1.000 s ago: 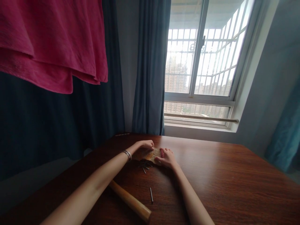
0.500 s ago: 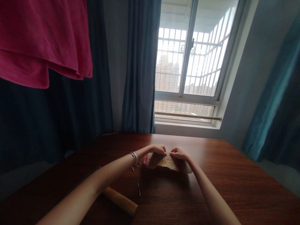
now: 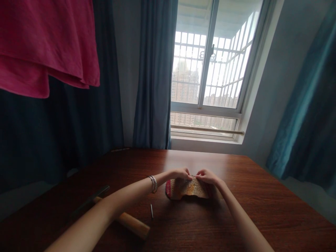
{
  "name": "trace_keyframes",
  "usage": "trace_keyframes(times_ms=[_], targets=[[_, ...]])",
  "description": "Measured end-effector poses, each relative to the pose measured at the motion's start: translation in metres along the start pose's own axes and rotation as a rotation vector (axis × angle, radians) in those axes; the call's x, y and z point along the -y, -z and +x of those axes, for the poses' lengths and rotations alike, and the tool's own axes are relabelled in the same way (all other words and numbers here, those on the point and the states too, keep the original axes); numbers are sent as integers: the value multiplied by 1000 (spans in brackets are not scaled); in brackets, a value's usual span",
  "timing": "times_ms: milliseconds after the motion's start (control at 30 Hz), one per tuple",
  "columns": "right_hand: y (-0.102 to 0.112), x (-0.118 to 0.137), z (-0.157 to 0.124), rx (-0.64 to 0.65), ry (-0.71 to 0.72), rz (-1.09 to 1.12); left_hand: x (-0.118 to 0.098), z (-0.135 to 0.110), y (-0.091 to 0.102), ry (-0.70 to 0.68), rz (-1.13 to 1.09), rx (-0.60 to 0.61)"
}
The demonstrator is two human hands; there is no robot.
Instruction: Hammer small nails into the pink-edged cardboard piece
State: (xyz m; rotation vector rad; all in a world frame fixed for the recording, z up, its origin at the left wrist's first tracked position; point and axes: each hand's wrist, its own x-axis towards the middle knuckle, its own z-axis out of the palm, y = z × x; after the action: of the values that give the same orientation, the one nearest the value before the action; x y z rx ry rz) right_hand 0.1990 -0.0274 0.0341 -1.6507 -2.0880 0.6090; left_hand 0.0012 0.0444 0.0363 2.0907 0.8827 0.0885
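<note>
My left hand (image 3: 183,173) and my right hand (image 3: 207,175) pinch the far edge of a tan, bendy sheet (image 3: 189,189), a short gap apart. Dark dots or small holes cover the sheet, and its left end is pink. It sits tilted over the table with its near edge curled and uneven. Fingertips of both hands are closed on that edge; I cannot make out anything finer between them. Bracelets circle my left wrist. Left of the sheet lies a thin metal rod (image 3: 151,211). A wooden rod (image 3: 135,224) passes beneath my left forearm, partly hidden.
A dark, flat metal piece (image 3: 98,192) lies left of my forearm. The brown wooden table (image 3: 257,203) reaches back to the wall below a window (image 3: 207,70). A pink cloth (image 3: 52,45) hangs at upper left, before blue curtains (image 3: 154,77).
Both hands and the sheet sit slightly lower and further right in view. The sheet's near edge has dropped. My left forearm has shifted, showing more of the metal piece.
</note>
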Motion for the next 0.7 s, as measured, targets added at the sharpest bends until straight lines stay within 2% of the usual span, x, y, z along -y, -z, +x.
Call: trace_keyframes(times_ms=[133, 267, 367, 567, 700], targets=[[-2, -3, -9, -24, 16, 3, 2, -4, -12, -102, -24, -5], [-13, -9, -19, -77, 40, 34, 7, -2, -22, -164, 87, -59], [-22, -15, -23, -131, 43, 54, 13, 1, -24, -158, 209, -125], [-31, -25, -27, -279, 79, -35, 17, -6, -17, -115, 316, -103], [-32, -25, -29, -311, 68, -74, 15, -17, -25, -163, 527, -241]])
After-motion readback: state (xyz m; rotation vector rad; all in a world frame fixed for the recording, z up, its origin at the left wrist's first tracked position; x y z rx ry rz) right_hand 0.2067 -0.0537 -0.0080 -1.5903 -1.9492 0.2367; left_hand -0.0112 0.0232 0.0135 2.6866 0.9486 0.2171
